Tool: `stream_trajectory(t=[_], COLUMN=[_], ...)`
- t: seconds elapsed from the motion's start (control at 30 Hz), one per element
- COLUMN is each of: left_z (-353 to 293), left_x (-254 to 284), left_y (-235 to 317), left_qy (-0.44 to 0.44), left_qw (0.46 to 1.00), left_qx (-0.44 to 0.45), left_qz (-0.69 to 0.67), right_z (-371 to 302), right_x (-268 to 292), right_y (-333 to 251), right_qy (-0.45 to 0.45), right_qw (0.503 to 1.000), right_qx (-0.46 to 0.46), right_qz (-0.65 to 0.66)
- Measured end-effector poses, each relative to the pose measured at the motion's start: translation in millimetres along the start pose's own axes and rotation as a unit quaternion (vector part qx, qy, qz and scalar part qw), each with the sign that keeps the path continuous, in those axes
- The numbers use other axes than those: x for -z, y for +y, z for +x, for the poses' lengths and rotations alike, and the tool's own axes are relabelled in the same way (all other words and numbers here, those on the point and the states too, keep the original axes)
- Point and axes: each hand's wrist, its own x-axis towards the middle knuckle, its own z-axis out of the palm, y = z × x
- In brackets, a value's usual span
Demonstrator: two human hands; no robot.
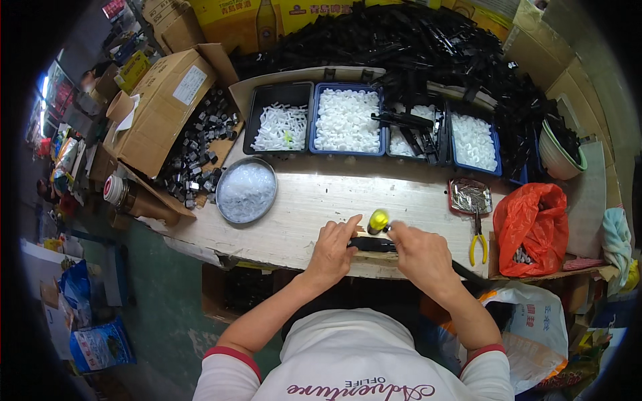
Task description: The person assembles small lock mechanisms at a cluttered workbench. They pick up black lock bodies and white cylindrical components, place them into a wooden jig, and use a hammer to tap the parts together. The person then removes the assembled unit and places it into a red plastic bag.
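Note:
At the bench's front edge, a long black plastic part [373, 244] lies between my hands. My left hand [334, 249] is closed on its left end, thumb and forefinger at the tip. My right hand [422, 257] is closed around the handle of a small mallet with a yellow head [378, 220]. The head is just above and beyond the black part, slightly blurred. Most of the mallet's handle is hidden by my fingers.
A round metal tray [220, 204] of small clear pieces stands left. Bins of white parts [348, 120] line the back, before a heap of black parts [374, 40]. Yellow-handled pliers [478, 246], a red bag [531, 227] and a bowl [560, 157] are right; an open carton [157, 100] is left.

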Motion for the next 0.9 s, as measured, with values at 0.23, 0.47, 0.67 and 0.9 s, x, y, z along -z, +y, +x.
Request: stream_trajectory(t=[0.23,0.47,0.67,0.9], left_z=[-23,-35,-8,20], left_x=[-4,8,-2,-21], left_y=[-2,-1,13,11], left_qy=[0.136,0.085,0.031,-0.045], left_qw=[0.99,0.993,0.998,0.99], left_qx=[0.034,0.07,-0.01,-0.127], left_qz=[0.027,0.036,0.062,0.049], right_z=[18,12,-24,-59], right_x=[-5,-25,-18,-29], right_y=[-13,-6,36,93], right_qy=[0.006,0.059,0.155,0.244], right_qw=[1.0,0.998,0.98,0.962], right_qx=[0.015,0.003,-0.109,-0.113], right_qz=[0.009,0.007,-0.054,-0.045])
